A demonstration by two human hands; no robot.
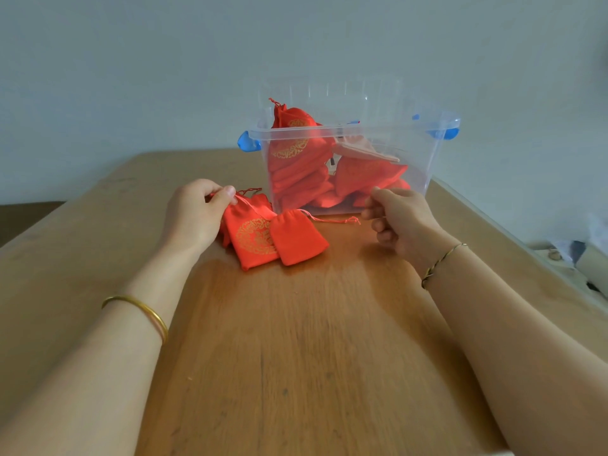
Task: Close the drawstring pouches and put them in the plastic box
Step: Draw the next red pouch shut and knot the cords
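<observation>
You are pinching the top of the printed pouch (pixel 255 238) with your left hand (pixel 194 213). Thumb and forefinger are closing on the red cloth where a pale cord is coming out, and the other fingers are curling behind it. The pouch is lying flat on the table (pixel 296 340), gold print up, with its mouth pointing away from you towards the box (pixel 345 131). The plain pouch (pixel 297 236) is overlapping its right edge, and the plain pouch's cord (pixel 332 221) is trailing right across the wood to a knotted end. A sliver of red cloth is showing under the printed pouch's left side; I cannot tell whether it is another pouch.

Your right hand (pixel 399 222) is hovering just in front of the box's near wall, with the fingers curling loosely and the thumb pointing up. The cord's knotted end is lying just beside those fingers. I cannot tell whether you are gripping it or holding nothing at all.

The box is standing open on the far part of the table, with blue latches (pixel 248 144) sticking out at its corners and a clear ribbed panel rising behind its rim. Inside, red pouches (pixel 296 179) are piling up against the left wall, and the topmost is poking above the rim. A pink pouch (pixel 365 149) is lying on the lower ones at the right.

You are wearing a gold bangle (pixel 144 307) on your left wrist and a thin bracelet (pixel 441 261) on your right.
</observation>
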